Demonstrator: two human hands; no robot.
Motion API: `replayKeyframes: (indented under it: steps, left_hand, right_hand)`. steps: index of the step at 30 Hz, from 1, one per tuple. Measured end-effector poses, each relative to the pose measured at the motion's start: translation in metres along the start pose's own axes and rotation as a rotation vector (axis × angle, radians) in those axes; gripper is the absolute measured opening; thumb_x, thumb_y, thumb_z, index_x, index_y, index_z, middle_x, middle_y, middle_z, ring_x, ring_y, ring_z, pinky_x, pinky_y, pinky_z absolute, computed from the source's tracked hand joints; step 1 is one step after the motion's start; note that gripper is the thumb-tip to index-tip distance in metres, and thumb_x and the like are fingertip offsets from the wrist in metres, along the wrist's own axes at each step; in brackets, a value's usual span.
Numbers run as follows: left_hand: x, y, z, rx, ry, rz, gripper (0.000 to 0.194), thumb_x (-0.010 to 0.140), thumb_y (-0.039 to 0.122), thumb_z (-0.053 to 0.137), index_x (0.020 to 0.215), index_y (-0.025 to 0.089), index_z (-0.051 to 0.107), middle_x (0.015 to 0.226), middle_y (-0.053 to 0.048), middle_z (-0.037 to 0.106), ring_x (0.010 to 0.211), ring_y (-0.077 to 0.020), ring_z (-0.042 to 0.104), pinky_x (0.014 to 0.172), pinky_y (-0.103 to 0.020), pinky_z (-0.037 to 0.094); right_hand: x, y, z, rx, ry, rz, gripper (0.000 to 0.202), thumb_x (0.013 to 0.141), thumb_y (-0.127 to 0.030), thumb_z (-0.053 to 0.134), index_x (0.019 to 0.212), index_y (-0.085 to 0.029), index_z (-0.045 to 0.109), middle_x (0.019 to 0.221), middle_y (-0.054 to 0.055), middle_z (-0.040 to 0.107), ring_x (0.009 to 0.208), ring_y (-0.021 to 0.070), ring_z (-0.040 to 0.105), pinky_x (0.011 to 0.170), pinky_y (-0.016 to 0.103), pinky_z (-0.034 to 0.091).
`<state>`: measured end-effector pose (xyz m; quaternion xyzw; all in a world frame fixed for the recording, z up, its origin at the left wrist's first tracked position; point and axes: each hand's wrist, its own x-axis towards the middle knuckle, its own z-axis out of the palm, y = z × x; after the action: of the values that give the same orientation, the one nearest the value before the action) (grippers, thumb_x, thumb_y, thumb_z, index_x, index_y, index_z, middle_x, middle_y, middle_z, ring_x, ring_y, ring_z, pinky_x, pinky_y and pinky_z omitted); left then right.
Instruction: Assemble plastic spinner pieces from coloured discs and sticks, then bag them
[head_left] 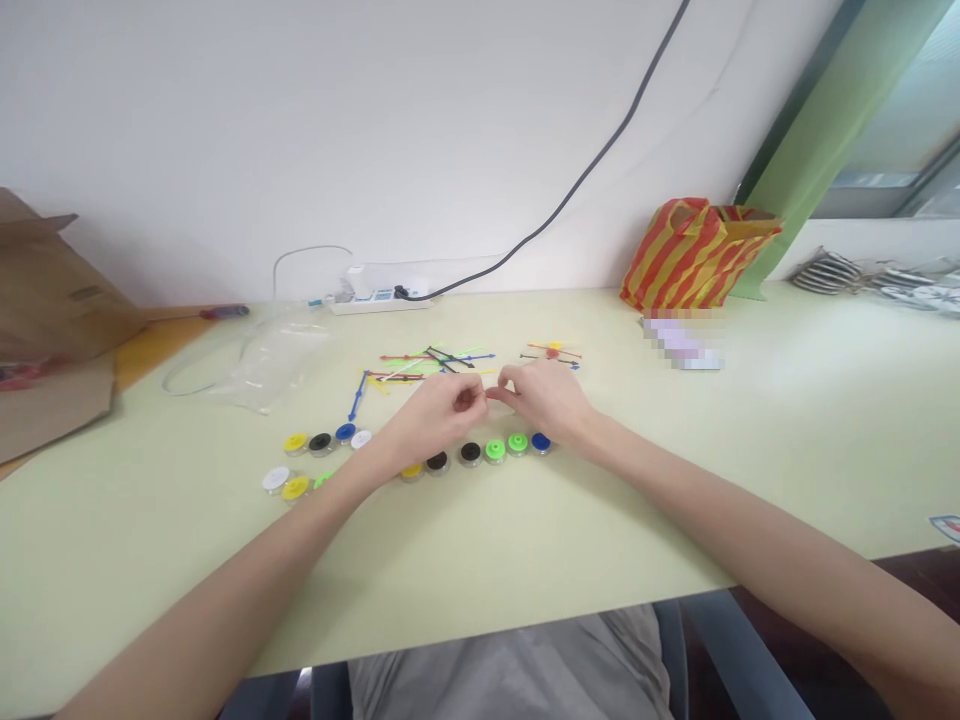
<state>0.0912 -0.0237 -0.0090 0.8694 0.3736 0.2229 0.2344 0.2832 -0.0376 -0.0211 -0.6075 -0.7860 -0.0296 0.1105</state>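
Observation:
My left hand is closed, its thumb and fingers pinched together above the middle of the table. Close beside it, my right hand has its thumb and forefinger bent toward the left fingertips. Anything between the fingers is too small or hidden to make out. Just beyond the hands lies a loose pile of thin coloured arrow pointers, with a smaller group of pointers to its right. Nearer me are round coloured discs on clear bases, among them a green disc and a black disc. My left forearm hides some discs.
A clear plastic bag and a cardboard box are on the left. By the wall sits a power strip with a black cable. A striped bag stands at the back right, near a blurred packet.

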Motion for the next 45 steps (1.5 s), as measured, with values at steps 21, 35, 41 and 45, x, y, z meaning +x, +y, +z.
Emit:
replayKeyframes:
  steps: [21,35,41,45]
  left_hand:
    - [-0.002,-0.015,-0.002,0.269,0.056,-0.020,0.022,0.091,0.027,0.049,0.070,0.022,0.044,0.062,0.002,0.051,0.058,-0.0161,0.043,0.058,-0.030,0.030]
    - [-0.004,-0.009,0.000,0.394,0.048,0.038,0.022,0.094,0.025,0.043,0.073,0.022,0.038,0.068,0.000,0.053,0.064,-0.0179,0.048,0.061,-0.031,0.029]
    - [-0.006,-0.004,0.002,0.442,0.021,0.087,0.022,0.096,0.024,0.041,0.075,0.022,0.036,0.070,-0.001,0.054,0.063,-0.0177,0.047,0.060,-0.031,0.026]
    - [-0.006,-0.005,0.003,0.476,0.018,0.123,0.022,0.096,0.022,0.040,0.075,0.022,0.034,0.070,0.000,0.053,0.064,-0.0175,0.046,0.060,-0.030,0.025]
  right_hand:
    - [-0.008,0.067,-0.044,0.037,-0.249,0.024,0.023,0.090,-0.032,0.062,0.070,-0.021,0.064,0.070,0.002,0.063,0.059,0.0157,0.049,0.056,0.031,0.030]
    - [-0.019,0.036,-0.046,0.353,-0.317,-0.171,0.020,0.096,-0.019,0.043,0.082,-0.021,0.057,0.074,-0.001,0.058,0.063,0.0134,0.047,0.059,0.026,0.031]
    - [-0.020,0.025,-0.044,0.251,-0.248,-0.168,0.023,0.099,-0.021,0.044,0.081,-0.020,0.059,0.065,-0.002,0.053,0.058,0.0130,0.043,0.059,0.027,0.027]
    - [-0.019,0.022,-0.043,0.197,-0.191,-0.198,0.025,0.100,-0.020,0.042,0.083,-0.019,0.060,0.065,-0.002,0.054,0.058,0.0132,0.043,0.062,0.027,0.027]
